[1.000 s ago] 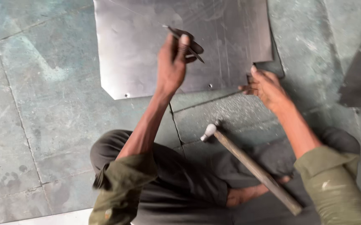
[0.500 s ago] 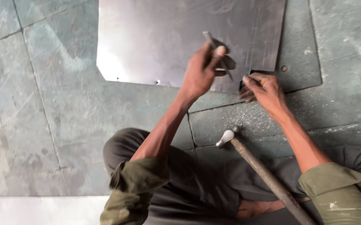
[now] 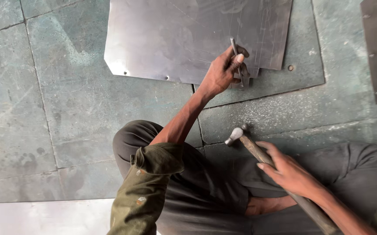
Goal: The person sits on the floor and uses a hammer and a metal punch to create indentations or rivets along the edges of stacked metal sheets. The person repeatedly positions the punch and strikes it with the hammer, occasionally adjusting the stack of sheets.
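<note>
- Since the earlier frames, the right hand (image 3: 291, 172) has been withdrawn from the sheet edge and closed around the hammer handle (image 3: 280, 176).
- A thin metal punch (image 3: 236, 54) is pinched upright in the left hand's fingers (image 3: 236, 58), at the near edge of the steel sheet (image 3: 188, 35) lying on the stone floor (image 3: 66, 113).
- A glancing blow could plausibly catch those fingers.
- The punch tip is hidden; the handle's end is cut off.
</note>
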